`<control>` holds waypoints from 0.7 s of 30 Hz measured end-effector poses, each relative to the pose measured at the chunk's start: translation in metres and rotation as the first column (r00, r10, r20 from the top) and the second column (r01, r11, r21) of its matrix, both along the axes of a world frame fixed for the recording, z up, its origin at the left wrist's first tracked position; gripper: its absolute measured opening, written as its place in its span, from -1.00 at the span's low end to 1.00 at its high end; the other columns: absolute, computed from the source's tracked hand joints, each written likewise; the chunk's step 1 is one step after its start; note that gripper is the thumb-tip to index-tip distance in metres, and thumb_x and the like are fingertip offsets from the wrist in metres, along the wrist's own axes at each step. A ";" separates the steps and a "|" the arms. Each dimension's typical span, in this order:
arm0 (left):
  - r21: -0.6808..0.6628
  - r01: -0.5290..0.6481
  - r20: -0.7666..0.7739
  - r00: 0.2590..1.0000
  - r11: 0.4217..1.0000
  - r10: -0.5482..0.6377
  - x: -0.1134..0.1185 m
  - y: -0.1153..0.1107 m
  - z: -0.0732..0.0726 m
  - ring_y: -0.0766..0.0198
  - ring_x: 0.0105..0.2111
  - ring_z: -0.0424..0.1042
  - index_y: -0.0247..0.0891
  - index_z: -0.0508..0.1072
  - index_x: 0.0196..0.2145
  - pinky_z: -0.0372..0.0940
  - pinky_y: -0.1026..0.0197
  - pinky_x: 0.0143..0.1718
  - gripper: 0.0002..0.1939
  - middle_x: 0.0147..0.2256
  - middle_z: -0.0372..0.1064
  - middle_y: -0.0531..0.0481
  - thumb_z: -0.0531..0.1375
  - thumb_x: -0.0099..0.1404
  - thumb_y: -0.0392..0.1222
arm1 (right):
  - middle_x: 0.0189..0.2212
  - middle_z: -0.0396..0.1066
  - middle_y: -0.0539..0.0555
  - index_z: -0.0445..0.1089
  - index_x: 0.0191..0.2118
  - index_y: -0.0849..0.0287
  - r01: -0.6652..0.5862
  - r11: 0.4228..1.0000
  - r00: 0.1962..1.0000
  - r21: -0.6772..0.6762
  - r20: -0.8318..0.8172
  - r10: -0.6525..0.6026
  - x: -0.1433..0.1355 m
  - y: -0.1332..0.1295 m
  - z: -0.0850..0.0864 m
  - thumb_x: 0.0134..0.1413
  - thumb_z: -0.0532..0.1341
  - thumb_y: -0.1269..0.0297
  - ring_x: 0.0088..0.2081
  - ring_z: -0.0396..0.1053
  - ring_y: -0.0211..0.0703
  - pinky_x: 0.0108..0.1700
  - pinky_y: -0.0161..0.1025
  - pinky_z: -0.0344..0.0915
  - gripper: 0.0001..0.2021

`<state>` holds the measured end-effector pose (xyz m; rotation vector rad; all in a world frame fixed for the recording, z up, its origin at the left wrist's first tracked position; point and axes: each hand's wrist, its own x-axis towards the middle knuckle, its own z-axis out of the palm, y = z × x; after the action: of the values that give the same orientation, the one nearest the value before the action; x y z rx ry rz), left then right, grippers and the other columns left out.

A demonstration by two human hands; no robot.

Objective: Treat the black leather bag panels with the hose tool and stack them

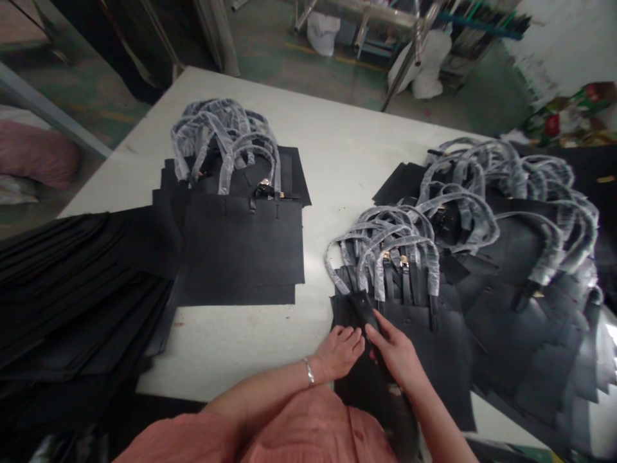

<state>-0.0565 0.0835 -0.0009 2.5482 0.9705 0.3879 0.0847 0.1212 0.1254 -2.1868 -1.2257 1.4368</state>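
Close to the table's front edge, my left hand (340,350) has its fingers curled on a narrow black strap-like piece (362,310). My right hand (394,347) grips the same piece from the right, thumb on top. Under both hands lies a stack of black bag panels (434,366), with plastic-wrapped handles (398,238) and gold-coloured clasps (403,261) along its upper edge. To the left is another pile of black panels (241,247), also topped with wrapped handles (224,138).
Black sheets (72,289) are fanned out at the far left. More panels (525,328) with wrapped handles cover the right of the white table (332,128). Metal racks (385,16) and white sacks (324,32) stand beyond the table.
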 end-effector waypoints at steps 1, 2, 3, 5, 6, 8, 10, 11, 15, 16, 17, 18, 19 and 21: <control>-0.016 -0.010 0.014 1.000 1.000 0.010 0.001 -0.002 -0.001 0.00 -0.04 0.33 -0.33 0.31 0.07 0.28 -0.05 -0.13 -0.66 0.05 0.30 -0.29 0.05 0.36 -0.31 | -0.53 0.49 0.00 0.21 0.28 0.21 0.026 0.998 0.999 0.053 0.016 -0.027 -0.002 0.002 0.000 0.05 0.18 -0.06 -0.55 0.42 -0.13 -0.47 -0.26 0.33 -0.28; -0.035 -0.019 0.042 0.999 0.999 0.021 0.000 -0.002 -0.003 0.02 -0.04 0.33 -0.32 0.32 0.06 0.29 -0.04 -0.11 -0.68 0.04 0.31 -0.27 0.04 0.36 -0.32 | -0.52 0.50 0.00 0.19 0.29 0.20 0.049 0.995 0.999 0.089 0.015 -0.051 -0.002 0.003 0.001 0.04 0.18 -0.07 -0.54 0.42 -0.13 -0.47 -0.26 0.33 -0.26; -0.060 -0.032 0.088 0.995 0.998 0.038 -0.002 -0.001 -0.005 0.05 -0.04 0.33 -0.32 0.33 0.05 0.30 -0.02 -0.09 -0.70 0.03 0.32 -0.25 0.04 0.37 -0.33 | -0.53 0.49 -0.01 0.17 0.30 0.19 0.066 0.993 0.998 0.095 -0.005 -0.066 -0.002 0.003 0.004 0.03 0.19 -0.08 -0.54 0.41 -0.13 -0.47 -0.26 0.32 -0.25; -0.131 -0.088 0.210 0.971 0.987 0.115 -0.012 0.009 -0.007 0.12 -0.03 0.34 -0.31 0.34 0.02 0.31 0.04 -0.06 -0.73 -0.01 0.34 -0.20 0.02 0.39 -0.36 | -0.60 0.43 -0.06 0.14 0.31 0.21 0.078 0.996 0.994 0.031 -0.083 -0.075 0.002 -0.002 0.010 0.01 0.20 -0.10 -0.58 0.37 -0.16 -0.50 -0.27 0.29 -0.21; -0.170 -0.127 0.267 0.949 0.977 0.169 -0.020 0.018 -0.008 0.15 -0.03 0.33 -0.31 0.34 0.01 0.32 0.07 -0.05 -0.74 -0.02 0.34 -0.19 0.01 0.40 -0.36 | -0.62 0.40 -0.08 0.14 0.31 0.22 0.074 0.997 0.990 -0.018 -0.120 -0.075 0.004 -0.006 0.014 -0.01 0.21 -0.10 -0.60 0.35 -0.18 -0.52 -0.28 0.27 -0.19; -0.229 -0.196 0.329 0.906 0.954 0.265 -0.038 0.044 -0.008 0.17 -0.02 0.32 -0.28 0.36 0.01 0.31 0.09 -0.03 -0.74 -0.05 0.34 -0.17 0.00 0.42 -0.34 | -0.61 0.37 -0.10 0.12 0.31 0.23 0.060 0.994 0.983 -0.094 -0.166 -0.075 0.005 -0.016 0.018 -0.02 0.22 -0.08 -0.61 0.33 -0.21 -0.55 -0.29 0.26 -0.18; -0.230 -0.161 0.310 0.923 0.960 0.229 -0.055 0.077 -0.008 0.16 -0.04 0.30 -0.25 0.39 -0.02 0.30 0.09 -0.03 -0.77 -0.07 0.34 -0.16 0.03 0.42 -0.31 | -0.57 0.36 -0.09 0.13 0.31 0.21 0.030 0.991 0.982 -0.132 -0.182 -0.054 0.003 -0.025 0.018 -0.01 0.21 -0.04 -0.61 0.32 -0.24 -0.55 -0.30 0.27 -0.21; -0.217 -0.076 0.282 0.950 0.973 0.137 -0.061 0.093 -0.008 0.17 -0.06 0.31 -0.24 0.41 -0.06 0.29 0.11 -0.05 -0.79 -0.08 0.34 -0.14 0.04 0.42 -0.29 | -0.56 0.36 -0.09 0.14 0.31 0.20 0.010 0.990 0.982 -0.140 -0.184 -0.035 0.001 -0.029 0.016 0.00 0.21 -0.02 -0.61 0.31 -0.25 -0.54 -0.30 0.27 -0.23; -0.192 0.263 0.233 0.948 0.945 -0.217 -0.072 0.147 -0.008 0.27 -0.21 0.35 -0.16 0.49 -0.26 0.24 0.27 -0.19 -0.94 -0.20 0.35 0.00 0.22 0.32 -0.17 | -0.55 0.37 -0.09 0.21 0.27 0.19 -0.057 0.990 0.983 -0.127 -0.181 0.034 -0.004 -0.037 0.001 0.03 0.21 0.02 -0.61 0.31 -0.26 -0.52 -0.29 0.29 -0.31; -0.193 0.314 0.235 0.935 0.930 -0.267 -0.071 0.156 -0.008 0.30 -0.25 0.35 -0.14 0.49 -0.30 0.22 0.29 -0.23 -0.96 -0.23 0.35 0.03 0.26 0.29 -0.16 | -0.55 0.37 -0.09 0.21 0.27 0.18 -0.057 0.991 0.983 -0.123 -0.182 0.034 -0.004 -0.037 -0.002 0.04 0.21 0.02 -0.61 0.31 -0.26 -0.52 -0.29 0.30 -0.32; -0.198 0.364 0.233 0.919 0.910 -0.317 -0.069 0.163 -0.007 0.32 -0.27 0.34 -0.13 0.49 -0.33 0.20 0.30 -0.26 -0.96 -0.25 0.34 0.05 0.28 0.26 -0.16 | -0.55 0.37 -0.09 0.21 0.27 0.18 -0.054 0.991 0.983 -0.124 -0.183 0.031 -0.003 -0.038 -0.006 0.06 0.20 0.02 -0.61 0.32 -0.26 -0.53 -0.29 0.30 -0.33; -0.211 0.407 0.230 0.904 0.888 -0.360 -0.067 0.168 -0.007 0.33 -0.30 0.33 -0.13 0.49 -0.35 0.18 0.30 -0.30 -0.95 -0.28 0.33 0.07 0.29 0.24 -0.16 | -0.55 0.37 -0.09 0.20 0.28 0.17 -0.051 0.990 0.983 -0.130 -0.182 0.026 -0.002 -0.038 -0.008 0.07 0.19 0.03 -0.61 0.32 -0.26 -0.53 -0.30 0.30 -0.33; -0.232 0.437 0.227 0.893 0.869 -0.389 -0.065 0.172 -0.006 0.33 -0.33 0.32 -0.13 0.48 -0.37 0.16 0.29 -0.34 -0.94 -0.29 0.32 0.08 0.30 0.24 -0.16 | -0.56 0.36 -0.10 0.19 0.29 0.17 -0.046 0.989 0.984 -0.138 -0.180 0.021 -0.001 -0.038 -0.010 0.08 0.19 0.03 -0.61 0.32 -0.26 -0.53 -0.30 0.29 -0.33; -0.280 0.452 0.223 0.889 0.847 -0.401 -0.060 0.176 -0.004 0.34 -0.38 0.29 -0.14 0.47 -0.41 0.10 0.28 -0.42 -0.91 -0.32 0.31 0.09 0.30 0.24 -0.16 | -0.56 0.34 -0.10 0.17 0.29 0.16 -0.043 0.987 0.985 -0.154 -0.175 0.015 0.001 -0.037 -0.012 0.09 0.18 0.03 -0.61 0.33 -0.26 -0.53 -0.31 0.29 -0.33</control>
<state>-0.1164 0.2598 -0.0053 2.2961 0.3474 0.2635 0.0857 0.0839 0.1130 -2.0945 -1.1239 1.7493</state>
